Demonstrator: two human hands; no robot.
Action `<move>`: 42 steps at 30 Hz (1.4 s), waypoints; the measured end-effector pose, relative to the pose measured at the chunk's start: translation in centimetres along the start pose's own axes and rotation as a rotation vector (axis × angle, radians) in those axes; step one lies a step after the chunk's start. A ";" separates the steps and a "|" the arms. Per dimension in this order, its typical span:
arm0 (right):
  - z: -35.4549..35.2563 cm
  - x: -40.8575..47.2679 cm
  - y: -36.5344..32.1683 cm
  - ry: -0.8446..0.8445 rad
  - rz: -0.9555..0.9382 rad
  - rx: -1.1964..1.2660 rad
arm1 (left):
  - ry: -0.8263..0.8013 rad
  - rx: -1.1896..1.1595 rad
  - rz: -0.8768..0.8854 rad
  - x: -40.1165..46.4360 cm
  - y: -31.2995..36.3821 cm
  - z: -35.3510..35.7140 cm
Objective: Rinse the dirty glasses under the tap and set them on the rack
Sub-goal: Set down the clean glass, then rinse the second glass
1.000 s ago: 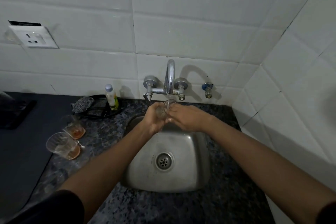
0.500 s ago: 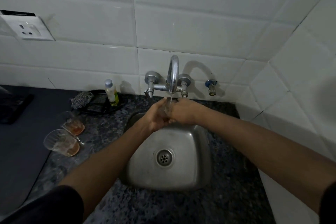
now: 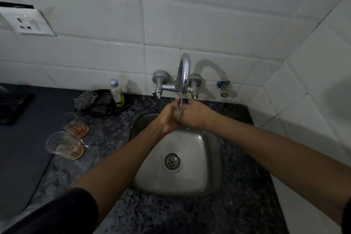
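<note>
Fingers (image 3: 175, 105) of both hands curl round glass (image 3: 178, 113) under tap (image 3: 183, 74).

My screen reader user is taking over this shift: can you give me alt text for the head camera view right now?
Both hands, left hand and right hand, hold a clear glass under the running tap above a steel sink. Two dirty glasses wait on the dark speckled counter at left, near a small bottle.

White tiled wall (image 3: 199, 24) ahead of me meeting a second tiled wall (image 3: 313, 81) at my right, socket plate (image 3: 26, 23) upper left, speckled dark granite counter (image 3: 237, 205), dim light
</note>
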State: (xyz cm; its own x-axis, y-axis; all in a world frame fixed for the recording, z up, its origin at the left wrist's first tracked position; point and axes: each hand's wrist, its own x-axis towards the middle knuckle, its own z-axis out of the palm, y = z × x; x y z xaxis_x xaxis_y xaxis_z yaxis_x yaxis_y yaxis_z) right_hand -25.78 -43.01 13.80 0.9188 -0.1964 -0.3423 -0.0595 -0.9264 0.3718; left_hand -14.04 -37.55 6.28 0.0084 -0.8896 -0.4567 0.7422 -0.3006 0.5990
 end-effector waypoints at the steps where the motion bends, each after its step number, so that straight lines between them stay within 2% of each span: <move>1: -0.1 0.1 -0.2 0.011 -0.023 -0.069 | 0.026 -0.019 -0.008 0.1 0.2 0.3; 3: 0.0 0.4 -0.6 0.009 0.046 -0.046 | 0.059 -0.054 -0.007 0.2 0.3 0.9; 6: 0.2 1.0 -1.2 -0.119 0.199 0.334 | 0.096 -0.105 0.020 0.3 -0.3 0.8; 8: 0.1 1.0 -1.2 -0.189 0.199 0.485 | 0.064 -0.153 0.028 0.3 -0.7 0.5; 10: 0.1 0.6 -1.0 -0.143 0.187 0.441 | 0.050 -0.178 -0.009 -0.1 -0.7 0.6; 14: 1.1 -0.1 -1.3 0.021 0.029 -0.055 | 0.008 -0.058 -0.140 -0.3 0.3 0.0; 15: 1.3 -0.3 -1.7 0.063 0.030 -0.080 | 0.013 -0.021 -0.145 -0.4 0.4 -0.1; 17: 1.1 -0.3 -2.3 0.083 0.137 0.114 | 0.022 0.013 -0.119 -0.4 0.5 -0.1; 19: 0.2 -0.1 -2.6 -0.043 0.265 0.404 | -0.001 -0.034 -0.074 -0.8 0.4 0.2; 21: 0.0 0.3 -2.4 -0.099 0.284 0.576 | 0.003 -0.072 -0.056 -0.8 0.3 0.1; 23: 0.2 0.1 -2.3 -0.098 0.236 0.634 | 0.013 -0.081 -0.073 -0.9 0.4 -0.3; 25: 0.1 -0.6 -1.9 -0.079 0.198 0.486 | 0.063 -0.002 -0.127 -0.8 0.5 -0.4; 27: -0.1 -1.0 -1.7 -0.005 0.137 0.159 | 0.121 0.099 -0.177 -0.9 0.5 -0.3; 28: -0.1 -1.1 -1.8 0.036 0.119 0.077 | 0.124 0.115 -0.190 -0.9 0.6 -0.3; 30: 0.1 -0.8 -2.2 0.057 0.160 0.075 | 0.098 0.085 -0.161 -1.0 0.7 0.1; 31: 0.0 -0.8 -2.4 0.042 0.216 0.162 | 0.072 0.064 -0.149 -1.0 0.7 0.2; 33: -0.2 -0.7 -2.5 0.019 0.351 0.505 | 0.027 0.010 -0.125 -1.4 0.7 0.6; 35: -0.5 -0.6 -2.2 -0.013 0.371 0.793 | 0.012 0.007 -0.095 -1.4 0.6 0.4; 36: -0.6 -0.8 -2.0 -0.009 0.339 0.827 | 0.011 0.019 -0.084 -1.4 0.7 0.2; 38: -0.7 -1.5 -1.5 0.007 0.276 0.749 | 0.025 0.059 -0.087 -1.4 0.8 -0.1; 41: -0.5 -2.0 -1.2 0.012 0.218 0.206 | 0.123 0.130 -0.092 -1.1 1.1 -0.2; 42: -0.2 -1.9 -1.2 0.035 0.193 0.096 | 0.146 0.149 -0.084 -1.0 1.3 -0.2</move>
State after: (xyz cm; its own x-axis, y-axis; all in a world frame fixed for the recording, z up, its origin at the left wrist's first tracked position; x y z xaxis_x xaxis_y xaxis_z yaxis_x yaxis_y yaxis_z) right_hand -27.39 -41.48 14.20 0.8996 -0.3636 -0.2419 -0.2710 -0.8992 0.3436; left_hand -13.00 -37.01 7.37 0.0559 -0.8030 -0.5934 0.6374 -0.4288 0.6402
